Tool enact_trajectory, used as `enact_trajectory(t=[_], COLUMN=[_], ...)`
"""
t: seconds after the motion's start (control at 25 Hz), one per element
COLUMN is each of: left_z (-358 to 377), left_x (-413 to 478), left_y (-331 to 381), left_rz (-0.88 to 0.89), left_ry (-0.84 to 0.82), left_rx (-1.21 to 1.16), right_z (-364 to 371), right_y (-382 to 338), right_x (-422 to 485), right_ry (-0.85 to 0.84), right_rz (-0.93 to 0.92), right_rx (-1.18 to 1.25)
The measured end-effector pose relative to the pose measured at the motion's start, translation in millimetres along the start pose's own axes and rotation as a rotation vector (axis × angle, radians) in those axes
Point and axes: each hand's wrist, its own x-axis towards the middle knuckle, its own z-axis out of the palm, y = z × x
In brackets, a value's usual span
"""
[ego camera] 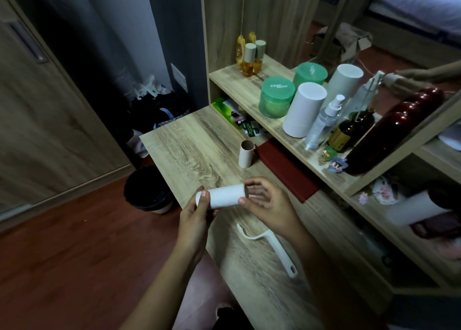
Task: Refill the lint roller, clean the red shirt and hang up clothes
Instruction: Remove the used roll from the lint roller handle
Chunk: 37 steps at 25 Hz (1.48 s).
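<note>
Head view, looking down over a wooden surface. Held level just above its near edge: a white roll, gripped at both ends. Left hand curled round the left end, thumb laid on top; right hand pinching the rim of the open right end between thumb and fingertips. Both hands clamped on it, neither free. Probably held by the ends to keep skin off the sticky face and to bring the hollow end round to where the handle must go in. Flat on the surface, just below the right wrist and touched by neither hand: the bare handle, likely laid there within easy reach for the fitting. Farther back, upright and well apart from the hands: a brown core, judged to be the spent one set aside out of the way. Just beside it, tucked partly under the shelf: a folded red cloth, perhaps the shirt, though impossible to tell from here. On the shelf, among bottles and jars: a spare roll standing on end. On the floor left of the surface: a dark bin, handy for the core. Refill step judged under way, fitting not yet done.
</note>
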Motion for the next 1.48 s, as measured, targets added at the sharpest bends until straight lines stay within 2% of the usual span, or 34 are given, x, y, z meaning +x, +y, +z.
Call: enact_trajectory(t=[0.16,0.4,0.6,0.84,1.04,1.16,1.32,1.36,1.48], left_z=[5.5,9.1,11.4,7.0,5.7,6.6,6.0,1.9,-11.9], left_x=[-4.4,-11.9,-17.9,-17.0,-11.7,-10.7,2.7,12.7,46.0], left_y=[7.3,11.2,15.8,16.1,13.4,6.5,-1.6,-7.3,-27.7], left_rz=[0.120,0.216,0.293,0.267,0.301,0.298,0.183,0.187,0.173], left_ry=[-0.078,-0.256,-0.222,-0.244,-0.161,-0.093,-0.011,0.026,-0.007], left_rx=[0.154,0.199,0.233,0.239,0.408,0.342,0.130,0.230,0.837], right_z=[-3.4,-1.7,-1.7,-7.2,-12.6,-9.2,-9.5,-11.1,-18.6], right_y=[4.1,20.6,18.8,18.8,22.6,25.3,31.0,33.4,42.1], right_x=[-0.1,0.7,-0.7,-0.6,0.2,1.7,9.1,12.3,20.9], right_ry=[0.002,0.054,0.071,0.084,0.102,0.120,0.178,0.196,0.235], right_rz=[0.010,0.097,0.076,0.029,0.013,0.018,0.047,0.052,0.063], right_rx=[0.079,0.282,0.289,0.247,0.185,0.218,0.260,0.261,0.264])
